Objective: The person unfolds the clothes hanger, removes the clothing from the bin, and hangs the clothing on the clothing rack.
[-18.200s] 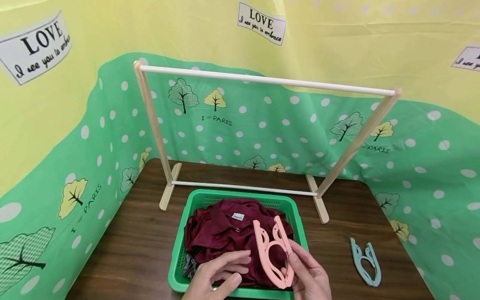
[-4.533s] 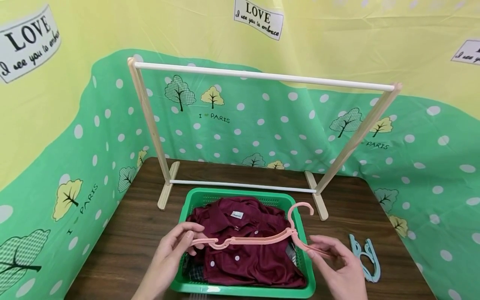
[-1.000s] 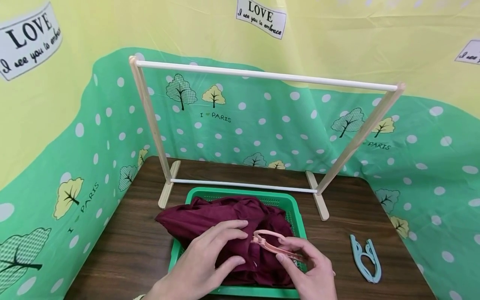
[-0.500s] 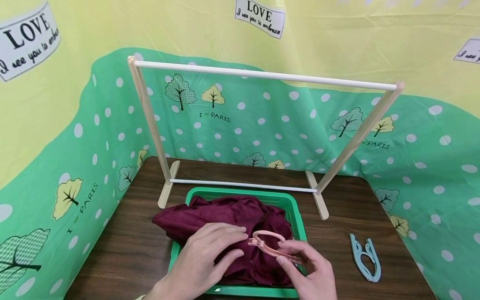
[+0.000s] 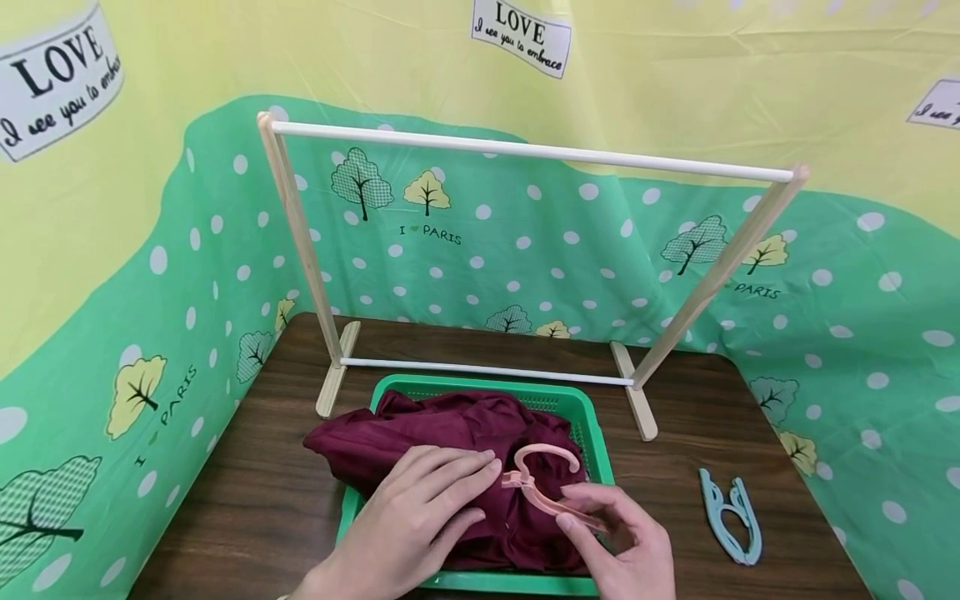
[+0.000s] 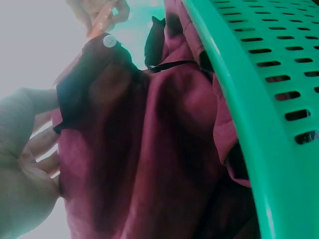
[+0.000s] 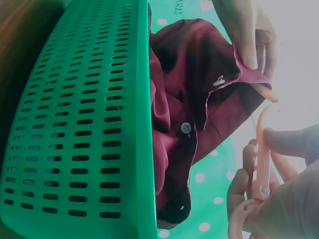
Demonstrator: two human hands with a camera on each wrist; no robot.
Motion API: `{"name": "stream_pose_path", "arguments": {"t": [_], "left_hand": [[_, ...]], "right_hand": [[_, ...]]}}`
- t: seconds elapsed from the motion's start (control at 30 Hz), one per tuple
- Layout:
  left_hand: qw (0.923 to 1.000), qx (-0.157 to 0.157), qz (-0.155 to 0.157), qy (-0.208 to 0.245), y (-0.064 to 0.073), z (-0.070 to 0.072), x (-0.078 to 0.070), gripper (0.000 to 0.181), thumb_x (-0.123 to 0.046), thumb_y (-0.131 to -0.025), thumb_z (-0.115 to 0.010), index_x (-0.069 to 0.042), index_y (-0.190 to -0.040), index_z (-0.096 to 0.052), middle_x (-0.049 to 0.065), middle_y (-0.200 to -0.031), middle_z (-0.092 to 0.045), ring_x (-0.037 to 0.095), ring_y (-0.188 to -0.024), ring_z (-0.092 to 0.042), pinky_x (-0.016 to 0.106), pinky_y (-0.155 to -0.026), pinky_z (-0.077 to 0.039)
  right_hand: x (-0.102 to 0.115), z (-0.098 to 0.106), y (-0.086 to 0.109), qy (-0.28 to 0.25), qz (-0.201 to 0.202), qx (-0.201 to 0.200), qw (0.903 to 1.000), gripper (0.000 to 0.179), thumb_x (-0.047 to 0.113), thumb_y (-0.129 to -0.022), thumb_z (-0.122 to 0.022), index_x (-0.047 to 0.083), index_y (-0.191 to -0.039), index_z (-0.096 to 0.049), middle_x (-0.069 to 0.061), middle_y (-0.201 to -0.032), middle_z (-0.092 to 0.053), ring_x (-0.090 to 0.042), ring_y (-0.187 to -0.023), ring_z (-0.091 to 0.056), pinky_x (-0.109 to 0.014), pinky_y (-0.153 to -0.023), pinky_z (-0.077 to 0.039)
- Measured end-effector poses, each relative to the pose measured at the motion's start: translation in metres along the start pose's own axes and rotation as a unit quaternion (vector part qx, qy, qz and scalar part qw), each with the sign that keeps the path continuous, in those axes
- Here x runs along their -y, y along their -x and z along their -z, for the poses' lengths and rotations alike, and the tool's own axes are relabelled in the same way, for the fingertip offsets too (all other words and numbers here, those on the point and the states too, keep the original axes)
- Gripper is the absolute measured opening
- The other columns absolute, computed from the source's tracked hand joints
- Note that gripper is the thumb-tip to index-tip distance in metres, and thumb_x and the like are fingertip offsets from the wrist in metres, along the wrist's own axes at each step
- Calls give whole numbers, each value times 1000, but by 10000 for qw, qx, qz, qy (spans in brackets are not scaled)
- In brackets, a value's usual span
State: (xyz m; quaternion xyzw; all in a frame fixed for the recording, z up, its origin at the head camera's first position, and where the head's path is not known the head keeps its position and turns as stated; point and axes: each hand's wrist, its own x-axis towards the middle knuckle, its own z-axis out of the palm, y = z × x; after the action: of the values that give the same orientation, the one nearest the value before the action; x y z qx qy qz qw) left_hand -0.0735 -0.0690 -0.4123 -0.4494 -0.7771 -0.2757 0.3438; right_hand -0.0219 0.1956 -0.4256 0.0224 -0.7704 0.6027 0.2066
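Note:
My right hand grips one arm of a pink folding hanger between thumb and fingers. The hanger's hook curves up near the middle, and its other arm runs under the cloth and is hidden. My left hand holds the maroon buttoned shirt close beside the hook. In the right wrist view its thumb presses the shirt's edge over the hanger's arm. White buttons show along the placket. One part of the shirt hangs over the left rim of the green basket.
A light blue folded hanger lies on the dark wooden table to the right. Behind the basket stands a wooden rack with a white top bar and a lower bar. A printed curtain surrounds the table.
Earlier the pink hanger was folded, then unfolded above the shirt; now one arm is under the cloth. Over the last second, the hook has tipped upward and my left fingers have drawn closer together.

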Motion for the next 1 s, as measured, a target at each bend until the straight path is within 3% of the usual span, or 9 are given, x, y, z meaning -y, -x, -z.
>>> {"name": "stream_pose_path", "arguments": {"t": [0.23,0.4,0.5,0.63,0.87,0.93,1.0], "left_hand": [[9986,-443,98,256,-1,-5,3,32,-19,-121,-53,-12,-138,-79,-1,-126,-83,14,-108,-74,29,-98,-57],[9969,-764,-30,189,-3,-6,7,32,-15,-121,-52,-11,-133,-81,-1,-116,-84,14,-100,-73,28,-91,-58],[9959,-887,-58,182,-4,-5,10,31,-15,-120,-54,-10,-132,-81,0,-115,-85,15,-100,-74,28,-90,-59],[9956,-899,56,254,-3,-2,13,29,-18,-120,-56,-9,-132,-81,1,-115,-85,15,-100,-75,28,-90,-58],[9950,-875,304,372,0,1,19,28,-23,-118,-60,-10,-133,-79,3,-116,-84,16,-101,-75,30,-93,-58],[9945,-894,348,414,0,3,20,28,-23,-118,-61,-10,-134,-79,3,-117,-83,17,-103,-76,31,-93,-58],[9940,-901,419,453,0,4,22,28,-23,-118,-61,-9,-135,-78,3,-118,-83,16,-104,-76,31,-94,-57]], "right_hand": [[5,-2,4,2,-142,-61,9999,33,-28,-83,-80,-6,-106,-80,-6,-103,-84,-6,-92,-79,-18,-80,-64],[8,-1,5,300,175,-7,9994,38,-27,-83,-82,-2,-111,-81,-2,-108,-85,-7,-99,-79,-17,-84,-62],[5,3,4,-199,704,154,9972,44,-34,-83,-74,-7,-117,-79,-2,-117,-85,-8,-109,-80,-17,-92,-62],[2,13,-1,-1357,1451,366,9794,46,-43,-83,-58,-21,-122,-70,-12,-127,-83,-16,-118,-80,-22,-103,-62],[8,44,-14,-1892,1718,-135,9667,39,-43,-86,-49,-27,-116,-67,-17,-118,-84,-19,-110,-82,-22,-95,-66],[4,53,-23,-2187,1803,-171,9588,37,-42,-88,-47,-29,-116,-66,-19,-114,-84,-21,-106,-83,-23,-92,-66],[-2,61,-35,-2193,1694,-220,9606,34,-39,-91,-48,-28,-118,-66,-18,-111,-85,-20,-101,-83,-22,-89,-66]]}}
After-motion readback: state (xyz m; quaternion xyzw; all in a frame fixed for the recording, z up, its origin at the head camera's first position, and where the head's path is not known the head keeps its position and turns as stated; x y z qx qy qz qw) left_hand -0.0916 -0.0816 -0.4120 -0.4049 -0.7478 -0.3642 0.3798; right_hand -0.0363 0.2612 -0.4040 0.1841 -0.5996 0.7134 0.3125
